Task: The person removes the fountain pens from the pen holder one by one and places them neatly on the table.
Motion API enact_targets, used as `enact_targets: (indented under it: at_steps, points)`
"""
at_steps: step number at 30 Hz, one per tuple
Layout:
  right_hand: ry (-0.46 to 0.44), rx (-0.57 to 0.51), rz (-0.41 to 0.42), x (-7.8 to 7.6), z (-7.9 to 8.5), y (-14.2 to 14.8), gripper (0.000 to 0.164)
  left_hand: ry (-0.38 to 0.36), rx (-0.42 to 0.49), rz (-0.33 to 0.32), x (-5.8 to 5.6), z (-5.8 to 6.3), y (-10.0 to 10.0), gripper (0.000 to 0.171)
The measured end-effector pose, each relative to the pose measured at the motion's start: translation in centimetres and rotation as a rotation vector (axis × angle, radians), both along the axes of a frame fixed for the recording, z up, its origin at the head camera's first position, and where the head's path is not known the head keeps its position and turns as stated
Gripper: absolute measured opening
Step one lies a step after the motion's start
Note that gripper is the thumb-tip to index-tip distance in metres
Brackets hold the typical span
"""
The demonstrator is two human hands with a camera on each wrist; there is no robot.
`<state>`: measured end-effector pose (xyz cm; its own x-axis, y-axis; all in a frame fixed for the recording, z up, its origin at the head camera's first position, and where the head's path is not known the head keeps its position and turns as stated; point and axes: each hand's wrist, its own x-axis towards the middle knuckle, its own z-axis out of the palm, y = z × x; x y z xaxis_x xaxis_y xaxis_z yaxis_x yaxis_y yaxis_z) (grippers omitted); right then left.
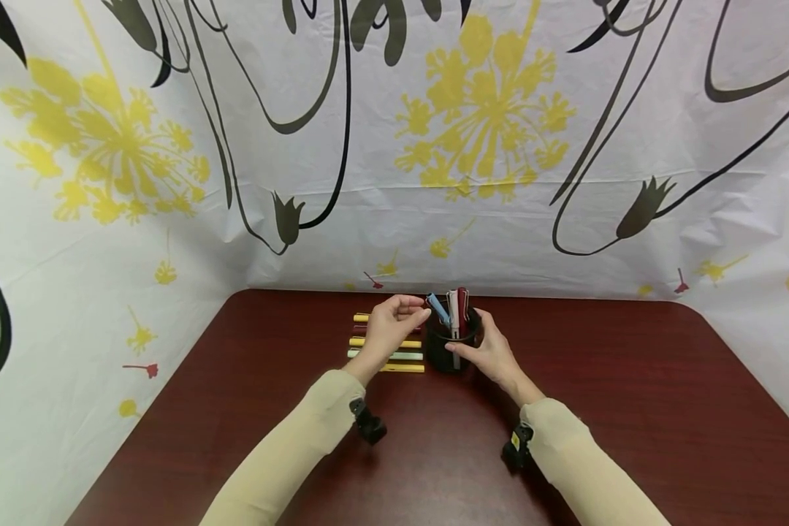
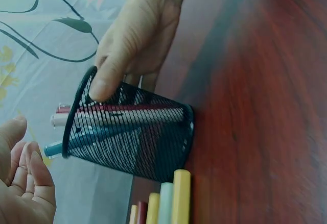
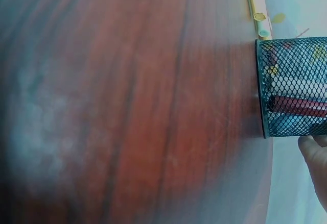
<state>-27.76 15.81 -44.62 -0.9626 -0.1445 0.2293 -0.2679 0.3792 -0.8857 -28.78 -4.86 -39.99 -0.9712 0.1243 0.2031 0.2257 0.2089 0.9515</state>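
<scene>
A black mesh pen holder (image 1: 439, 354) stands on the table, gripped at its right side by my right hand (image 1: 496, 356). In the left wrist view the right thumb lies over the rim of the pen holder (image 2: 153, 157). Inside lean a blue pen (image 1: 437, 310), a white pen (image 1: 454, 303) and a dark red pen (image 1: 462, 301). My left hand (image 1: 389, 326) hovers just left of the rim, its fingers loosely bent beside the end of the blue pen (image 2: 53, 149). Nothing shows between the fingers of the left hand (image 2: 28, 183).
Left of the pen holder lies a row of several pens, among them a yellow pen (image 1: 404, 368), a mint green pen (image 1: 404, 356) and another yellow pen (image 1: 409, 343). The left forearm partly covers them. A floral-patterned sheet (image 1: 381, 161) hangs behind the dark red wooden table (image 1: 605, 402).
</scene>
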Motion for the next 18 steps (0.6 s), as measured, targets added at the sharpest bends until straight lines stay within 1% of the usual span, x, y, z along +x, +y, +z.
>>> enact_targets:
  at_steps: [3, 6, 10, 18]
  points:
    - [-0.002, -0.001, 0.002, 0.0, 0.0, 0.0, 0.077, 0.007, -0.004, 0.016, -0.3, 0.3, 0.5, 0.028]
    - [-0.005, 0.004, -0.001, 0.0, 0.0, 0.0, 0.077, 0.001, -0.007, 0.047, -0.7, 0.5, 0.8, 0.03]
    - [-0.007, 0.01, 0.0, 0.0, 0.0, 0.0, 0.078, -0.008, -0.017, 0.074, -1.2, 0.5, 0.9, 0.033]
    - [0.002, -0.008, 0.006, 0.0, 0.0, 0.0, 0.077, -0.011, -0.029, 0.07, -1.9, 0.2, 1.2, 0.032]
